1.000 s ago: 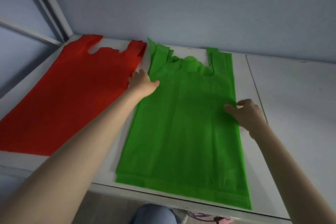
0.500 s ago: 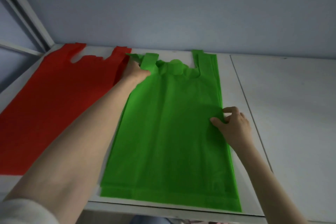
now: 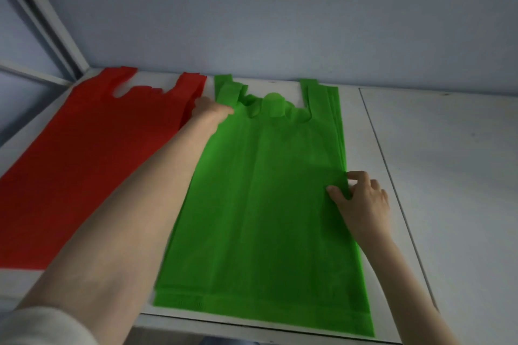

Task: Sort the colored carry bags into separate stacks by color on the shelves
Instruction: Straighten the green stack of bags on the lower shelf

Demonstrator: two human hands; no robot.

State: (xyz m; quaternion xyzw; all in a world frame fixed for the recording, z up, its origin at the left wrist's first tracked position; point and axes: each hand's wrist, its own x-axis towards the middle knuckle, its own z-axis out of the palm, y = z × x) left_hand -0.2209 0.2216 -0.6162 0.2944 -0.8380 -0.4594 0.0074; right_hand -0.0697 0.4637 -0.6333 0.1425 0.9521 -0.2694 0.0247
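Note:
A stack of green carry bags (image 3: 266, 204) lies flat in the middle of the white shelf (image 3: 448, 176), handles toward the back wall. A stack of red carry bags (image 3: 84, 162) lies flat just to its left. My left hand (image 3: 211, 112) rests on the green stack's upper left corner, by the folded left handle, fingers curled down onto the fabric. My right hand (image 3: 361, 199) pinches the green stack's right edge about halfway down, thumb on top and fingers at the edge.
A pale blue wall (image 3: 280, 22) closes the shelf at the back. A white metal frame post (image 3: 47, 25) runs diagonally at the far left. A seam in the shelf (image 3: 392, 176) runs right of the green bags, with bare white shelf beyond it.
My left hand has moved up from the green stack's left edge to its top left handle. My right hand has shifted from pressing on the fabric to pinching the right edge.

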